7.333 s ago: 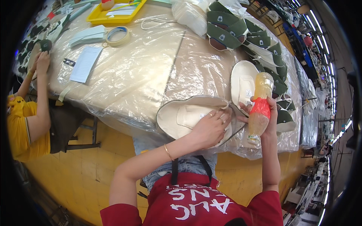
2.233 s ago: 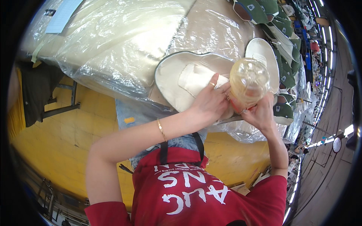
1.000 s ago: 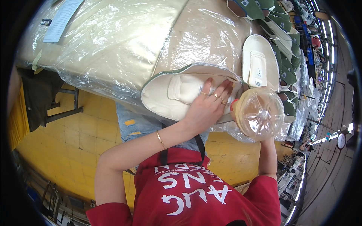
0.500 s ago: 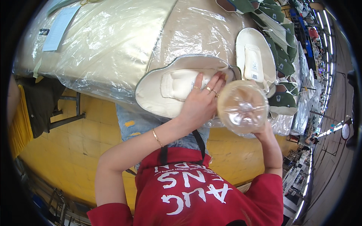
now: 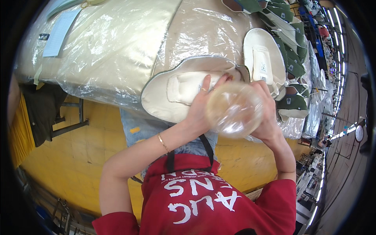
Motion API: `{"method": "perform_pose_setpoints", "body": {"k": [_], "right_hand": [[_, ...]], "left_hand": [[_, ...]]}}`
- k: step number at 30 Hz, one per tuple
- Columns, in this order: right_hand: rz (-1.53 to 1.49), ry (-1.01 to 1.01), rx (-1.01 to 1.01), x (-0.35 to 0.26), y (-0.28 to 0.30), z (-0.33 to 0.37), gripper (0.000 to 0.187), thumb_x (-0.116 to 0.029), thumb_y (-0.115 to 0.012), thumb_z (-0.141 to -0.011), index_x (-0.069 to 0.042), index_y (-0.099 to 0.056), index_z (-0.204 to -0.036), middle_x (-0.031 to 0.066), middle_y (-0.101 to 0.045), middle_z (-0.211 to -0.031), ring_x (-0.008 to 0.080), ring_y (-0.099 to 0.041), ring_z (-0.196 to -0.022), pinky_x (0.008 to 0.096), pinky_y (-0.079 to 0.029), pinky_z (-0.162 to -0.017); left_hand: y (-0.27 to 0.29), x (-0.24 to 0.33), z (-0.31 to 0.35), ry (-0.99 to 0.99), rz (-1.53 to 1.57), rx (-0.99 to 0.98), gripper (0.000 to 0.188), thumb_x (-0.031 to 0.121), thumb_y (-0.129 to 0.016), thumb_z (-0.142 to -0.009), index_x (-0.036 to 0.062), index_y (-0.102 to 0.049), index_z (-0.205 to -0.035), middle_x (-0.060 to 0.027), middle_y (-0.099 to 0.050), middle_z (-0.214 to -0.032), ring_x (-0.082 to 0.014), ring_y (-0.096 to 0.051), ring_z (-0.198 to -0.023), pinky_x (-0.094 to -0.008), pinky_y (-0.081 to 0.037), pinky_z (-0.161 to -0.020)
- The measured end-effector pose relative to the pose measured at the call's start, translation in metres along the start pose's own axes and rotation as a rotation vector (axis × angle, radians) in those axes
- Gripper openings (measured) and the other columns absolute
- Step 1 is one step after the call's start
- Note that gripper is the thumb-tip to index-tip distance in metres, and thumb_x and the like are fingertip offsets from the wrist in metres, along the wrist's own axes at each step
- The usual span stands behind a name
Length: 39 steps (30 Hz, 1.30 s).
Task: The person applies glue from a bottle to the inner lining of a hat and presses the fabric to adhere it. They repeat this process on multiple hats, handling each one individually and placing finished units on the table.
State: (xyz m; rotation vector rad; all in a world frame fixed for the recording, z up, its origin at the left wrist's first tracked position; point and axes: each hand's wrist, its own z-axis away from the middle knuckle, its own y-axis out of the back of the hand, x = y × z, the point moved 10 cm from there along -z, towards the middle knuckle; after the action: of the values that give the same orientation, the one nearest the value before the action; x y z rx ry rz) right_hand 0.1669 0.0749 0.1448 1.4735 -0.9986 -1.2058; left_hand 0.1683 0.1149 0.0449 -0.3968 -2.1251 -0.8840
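A cream-lined shoe upper [image 5: 158,96] with a dark edge lies inside-up before me, a padded cream piece with a small label in its middle. My left hand [image 5: 201,107] reaches into it with fingers stretched over the lining, ringed and partly hidden by a bottle. That clear plastic bottle [image 5: 234,111] has a tan tint, is smeared by motion and shows its round base. My right hand [image 5: 266,111] is closed round the bottle's right side. Its far end is hidden, so I cannot tell whether it touches the upper. A second cream-lined upper [image 5: 272,45] lies beyond my right hand.
Clear plastic film covers the work surface [image 5: 113,51]. Green shoe uppers [image 5: 293,62] are piled at the far right. A blue paper sheet [image 5: 60,33] lies at the far left. Below the table edge are a dark metal frame [image 5: 70,127] and yellow floor [image 5: 78,164].
The bottle has moved left, across the fingers of my left hand, and my right hand has come into fuller view. My left hand and the upper have hardly shifted.
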Motion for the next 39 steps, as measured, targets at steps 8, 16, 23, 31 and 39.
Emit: {"method": "perform_pose_setpoints", "body": {"k": [8, 16, 23, 31, 39], "right_hand": [[0.284, 0.535, 0.168, -0.043, -0.004, 0.017, 0.038, -0.015, -0.071, -0.07, -0.018, -0.06, -0.106, 0.0065, -0.062, -0.099, 0.0222, -0.061, -0.085, 0.0294, -0.052, -0.063], [0.343, 0.682, 0.171, -0.006, -0.023, 0.003, 0.033, -0.018, -0.07, -0.072, -0.023, -0.061, -0.104, 0.0074, -0.062, -0.109, 0.0213, -0.058, -0.089, 0.0291, -0.049, -0.062], [0.437, 0.898, 0.431, -0.023, 0.0, 0.026, 0.038, -0.019, -0.072, -0.076, -0.033, -0.056, -0.108, 0.0062, -0.059, -0.112, 0.0222, -0.055, -0.087, 0.0353, -0.051, -0.069], [0.911, 0.505, 1.239, -0.018, 0.133, 0.138, 0.055, -0.028, -0.065, -0.079, -0.009, -0.044, -0.126, 0.0096, -0.051, -0.113, 0.027, -0.053, -0.109, 0.043, -0.049, -0.091], [-1.083, 0.061, 1.604, 0.121, 0.133, 0.256, 0.064, -0.046, -0.052, -0.094, 0.004, -0.039, -0.131, 0.0183, -0.053, -0.117, 0.0276, -0.056, -0.104, 0.0434, -0.048, -0.087]], "left_hand": [[-0.031, -0.017, -0.003, -0.074, -0.826, -0.286, 0.062, 0.027, -0.054, -0.087, 0.0095, -0.04, -0.145, -0.0094, -0.036, -0.153, -0.0219, -0.023, -0.146, -0.0518, -0.022, -0.115], [-0.026, -0.013, 0.001, -0.037, -0.508, -0.416, 0.055, 0.032, -0.053, -0.089, 0.0158, -0.047, -0.141, -0.0077, -0.043, -0.148, -0.0228, -0.031, -0.142, -0.0532, -0.014, -0.119], [-0.017, -0.01, -0.008, -0.032, -0.46, -0.437, 0.059, 0.028, -0.058, -0.086, 0.0068, -0.047, -0.14, -0.0126, -0.045, -0.147, -0.0252, -0.031, -0.143, -0.0528, -0.023, -0.116], [0.027, -0.026, -0.017, -0.134, -0.501, -0.419, 0.049, 0.024, -0.056, -0.091, 0.0135, -0.05, -0.139, -0.0067, -0.046, -0.148, -0.0234, -0.035, -0.142, -0.0514, -0.024, -0.115], [0.111, -0.026, -0.01, 0.121, -0.193, -0.656, 0.037, 0.005, -0.056, -0.087, 0.0136, -0.067, -0.122, -0.0083, -0.053, -0.142, -0.0307, -0.039, -0.139, -0.0497, -0.024, -0.116]]}}
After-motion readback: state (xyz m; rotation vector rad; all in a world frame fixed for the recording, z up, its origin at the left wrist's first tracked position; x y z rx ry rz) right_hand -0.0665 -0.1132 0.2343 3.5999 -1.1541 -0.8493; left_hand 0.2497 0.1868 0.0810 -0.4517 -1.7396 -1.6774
